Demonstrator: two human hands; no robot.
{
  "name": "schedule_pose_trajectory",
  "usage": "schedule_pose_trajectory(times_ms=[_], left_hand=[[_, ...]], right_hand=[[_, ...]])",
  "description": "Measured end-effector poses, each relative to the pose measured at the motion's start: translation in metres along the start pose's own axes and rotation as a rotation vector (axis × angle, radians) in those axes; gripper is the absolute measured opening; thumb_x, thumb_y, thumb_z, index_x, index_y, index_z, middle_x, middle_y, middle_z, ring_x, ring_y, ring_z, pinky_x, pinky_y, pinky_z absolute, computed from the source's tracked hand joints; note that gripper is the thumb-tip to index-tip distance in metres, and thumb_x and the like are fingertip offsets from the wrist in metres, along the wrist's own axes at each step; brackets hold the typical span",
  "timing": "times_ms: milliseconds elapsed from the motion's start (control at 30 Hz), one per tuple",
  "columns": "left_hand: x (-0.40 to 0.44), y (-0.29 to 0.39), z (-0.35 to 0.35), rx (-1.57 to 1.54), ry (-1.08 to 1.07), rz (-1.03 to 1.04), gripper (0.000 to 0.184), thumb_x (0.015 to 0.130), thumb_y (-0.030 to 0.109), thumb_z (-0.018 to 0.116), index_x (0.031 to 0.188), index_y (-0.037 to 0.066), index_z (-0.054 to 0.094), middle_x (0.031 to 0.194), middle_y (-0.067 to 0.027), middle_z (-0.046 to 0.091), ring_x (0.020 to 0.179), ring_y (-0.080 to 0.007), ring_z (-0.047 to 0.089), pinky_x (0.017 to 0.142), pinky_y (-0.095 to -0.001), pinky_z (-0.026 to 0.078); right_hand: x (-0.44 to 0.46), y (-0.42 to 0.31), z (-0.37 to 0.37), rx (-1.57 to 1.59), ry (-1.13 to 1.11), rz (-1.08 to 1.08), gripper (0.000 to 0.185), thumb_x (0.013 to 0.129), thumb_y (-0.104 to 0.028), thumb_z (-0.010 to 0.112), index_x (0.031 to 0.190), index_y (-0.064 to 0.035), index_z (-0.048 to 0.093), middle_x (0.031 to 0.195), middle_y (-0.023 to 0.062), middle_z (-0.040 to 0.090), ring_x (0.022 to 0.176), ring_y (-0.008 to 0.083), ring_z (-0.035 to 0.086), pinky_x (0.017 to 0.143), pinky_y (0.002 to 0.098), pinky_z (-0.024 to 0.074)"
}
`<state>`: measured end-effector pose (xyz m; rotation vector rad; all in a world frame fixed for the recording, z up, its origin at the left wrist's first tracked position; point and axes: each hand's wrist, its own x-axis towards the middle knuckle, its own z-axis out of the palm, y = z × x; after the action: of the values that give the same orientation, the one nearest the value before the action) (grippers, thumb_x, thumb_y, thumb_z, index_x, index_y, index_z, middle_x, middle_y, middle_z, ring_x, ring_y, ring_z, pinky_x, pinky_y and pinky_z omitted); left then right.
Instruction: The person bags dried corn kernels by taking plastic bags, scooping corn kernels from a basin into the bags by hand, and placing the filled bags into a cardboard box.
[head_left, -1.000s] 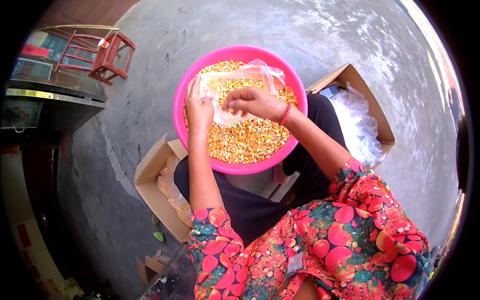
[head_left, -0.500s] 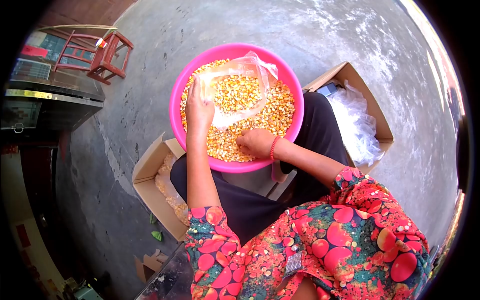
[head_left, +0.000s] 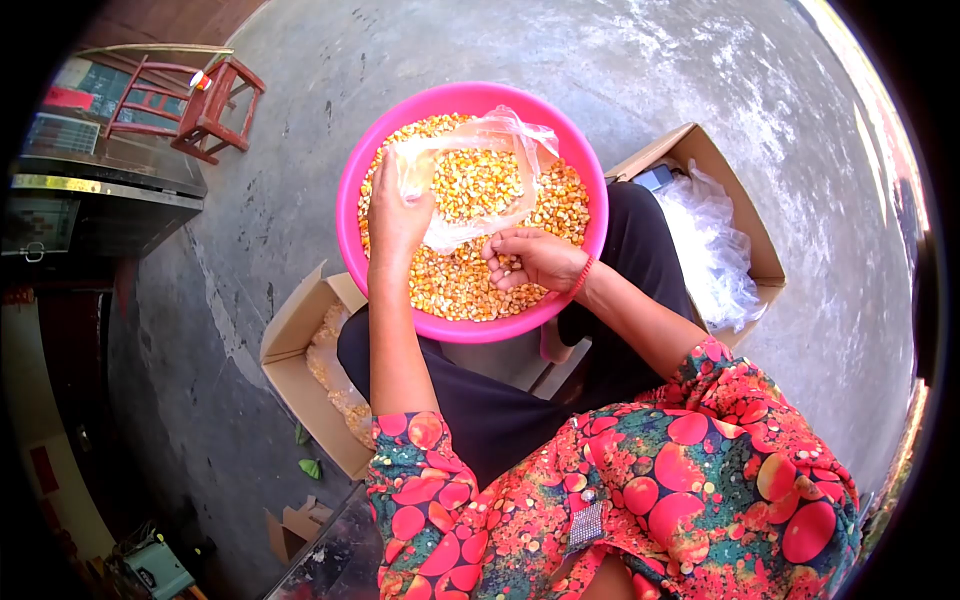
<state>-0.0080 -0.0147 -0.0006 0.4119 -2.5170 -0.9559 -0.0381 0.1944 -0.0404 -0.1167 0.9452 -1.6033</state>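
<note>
A bright pink basin full of yellow corn kernels sits in front of my knees. On the kernels lies a clear plastic bag, its mouth spread wide, with more kernels seen inside it. My left hand grips the bag's left edge, thumb toward the inside. Just below the bag's mouth, my right hand is turned palm up with its fingers curled around some corn kernels. A red band circles the right wrist.
On the right stands a cardboard box holding crumpled clear plastic bags and a small dark object. Another cardboard box, at the left, contains bagged corn. A red wooden chair stands at the far left.
My right hand has come up out of the kernels and turned palm up, with kernels in its fingers. My left hand stays on the bag.
</note>
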Motion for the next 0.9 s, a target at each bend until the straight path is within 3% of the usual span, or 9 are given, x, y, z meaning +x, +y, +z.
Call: schedule_pose_trajectory(times_ms=[300, 367, 433, 500, 567, 633, 700, 767, 900], left_hand=[[0.000, -0.004, -0.002, 0.068, -0.056, 0.072, 0.072, 0.072, 0.000, 0.060, 0.138, 0.001, 0.031, 0.136, -0.0239, 0.040, 0.127, -0.0328, 0.039, 0.104, -0.0365, 0.034], [-0.001, -0.003, -0.001, 0.020, -0.062, 0.054, 0.072, 0.071, -0.003, 0.059, 0.138, 0.002, 0.031, 0.136, -0.0237, 0.040, 0.127, -0.0329, 0.039, 0.104, -0.0364, 0.034], [0.000, -0.002, -0.002, 0.002, -0.068, 0.042, 0.072, 0.071, -0.003, 0.058, 0.138, 0.002, 0.031, 0.136, -0.0235, 0.041, 0.127, -0.0328, 0.039, 0.104, -0.0363, 0.034], [0.000, -0.003, -0.003, -0.016, -0.071, 0.022, 0.073, 0.071, -0.003, 0.058, 0.138, 0.002, 0.031, 0.135, -0.0234, 0.041, 0.127, -0.0328, 0.039, 0.104, -0.0362, 0.034], [0.001, -0.002, -0.003, 0.030, -0.042, 0.038, 0.073, 0.071, -0.003, 0.058, 0.138, 0.002, 0.032, 0.135, -0.0229, 0.042, 0.127, -0.0326, 0.040, 0.104, -0.0360, 0.034], [0.001, -0.005, -0.003, 0.033, -0.049, 0.050, 0.073, 0.071, -0.003, 0.058, 0.138, 0.002, 0.031, 0.135, -0.0229, 0.041, 0.127, -0.0326, 0.040, 0.104, -0.0359, 0.034], [0.001, -0.006, -0.001, 0.036, -0.057, 0.065, 0.073, 0.071, -0.003, 0.057, 0.138, 0.002, 0.031, 0.135, -0.0229, 0.041, 0.127, -0.0326, 0.040, 0.104, -0.0359, 0.034], [-0.001, -0.005, -0.002, 0.022, -0.080, 0.040, 0.073, 0.071, -0.002, 0.057, 0.139, 0.003, 0.030, 0.136, -0.0228, 0.041, 0.127, -0.0324, 0.040, 0.104, -0.0357, 0.034], [-0.001, -0.004, -0.002, 0.035, -0.104, 0.041, 0.071, 0.070, -0.003, 0.054, 0.137, -0.002, 0.030, 0.137, -0.0237, 0.038, 0.127, -0.0340, 0.038, 0.106, -0.0358, 0.033]], right_hand=[[0.008, -0.076, 0.046, -0.019, 0.104, -0.407, 0.022, 0.095, -0.017, 0.045, 0.100, 0.0000, 0.059, 0.094, 0.0077, 0.061, 0.089, 0.0165, 0.061, 0.084, 0.0299, 0.0505], [0.022, -0.080, 0.038, -0.245, 0.154, -0.467, 0.023, 0.094, -0.018, 0.046, 0.104, -0.0022, 0.060, 0.099, 0.0068, 0.061, 0.095, 0.0156, 0.059, 0.084, 0.0317, 0.0488], [0.037, -0.077, 0.029, -1.411, 0.427, -1.010, 0.023, 0.088, -0.018, 0.053, 0.101, -0.0021, 0.063, 0.099, 0.0112, 0.063, 0.094, 0.0191, 0.060, 0.082, 0.0354, 0.0486], [0.028, -0.072, 0.026, -1.245, 0.317, -0.850, 0.023, 0.084, -0.019, 0.056, 0.098, -0.0015, 0.064, 0.096, 0.0163, 0.064, 0.090, 0.0255, 0.062, 0.080, 0.0360, 0.0486], [0.012, -0.065, 0.030, -0.915, -0.015, -0.240, 0.023, 0.082, -0.019, 0.058, 0.098, -0.0045, 0.065, 0.090, 0.0180, 0.065, 0.082, 0.0319, 0.062, 0.078, 0.0374, 0.0486], [0.014, -0.037, 0.012, -1.328, -0.120, -0.450, 0.021, 0.082, -0.020, 0.057, 0.097, -0.0073, 0.065, 0.088, 0.0178, 0.065, 0.076, 0.0324, 0.063, 0.075, 0.0374, 0.0490], [0.015, -0.013, 0.005, -1.607, -0.024, -0.406, 0.019, 0.082, -0.020, 0.055, 0.095, -0.0086, 0.064, 0.087, 0.0170, 0.062, 0.082, 0.0323, 0.062, 0.075, 0.0412, 0.0487], [0.019, 0.016, -0.004, -1.764, 0.155, -0.446, 0.020, 0.082, -0.022, 0.054, 0.095, -0.0086, 0.062, 0.090, 0.0159, 0.061, 0.084, 0.0325, 0.062, 0.074, 0.0430, 0.0493], [0.013, 0.026, 0.018, -1.753, 0.127, -0.317, 0.022, 0.083, -0.024, 0.053, 0.096, -0.0080, 0.060, 0.094, 0.0160, 0.061, 0.083, 0.0326, 0.062, 0.073, 0.0441, 0.0499]])
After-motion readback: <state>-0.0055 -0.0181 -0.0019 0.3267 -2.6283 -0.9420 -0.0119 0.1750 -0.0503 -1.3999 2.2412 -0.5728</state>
